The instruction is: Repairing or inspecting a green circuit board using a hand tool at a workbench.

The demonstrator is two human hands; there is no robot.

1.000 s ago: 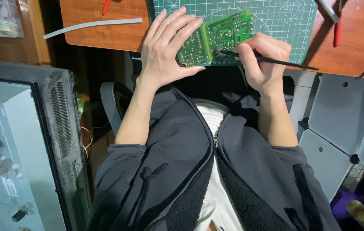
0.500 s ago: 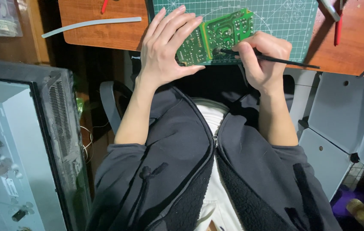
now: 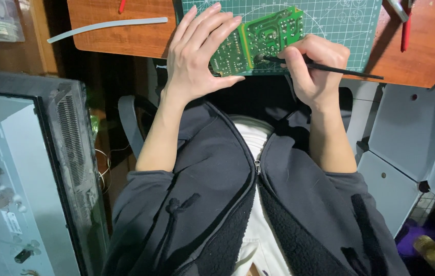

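- While my left hand steadies the green board near the top centre of the frame, its fingers are spread flat and apart along the board's left end, with the thumb tucked under the lower edge.
- My right hand sits just right of the board, fingers curled together and clamped on a thin black tool.
- That tool runs from the board's lower middle out to the right, and its tip touches the board's surface.
- I hold the board tilted, its right end higher in the frame, over the lower edge of a green cutting mat.
- Beneath the mat is a brown desk that fills the top of the frame.
- On the desk at upper left lies a pale strip, well apart from my hands.
- Two red-handled tools rest at upper right, beside the mat.
- Below my hands, my dark jacket fills the middle and bottom, unzipped over a white shirt.
- Along the left edge stands an open grey device case, with small parts showing inside.
- White panels sit at right, under the desk's edge.
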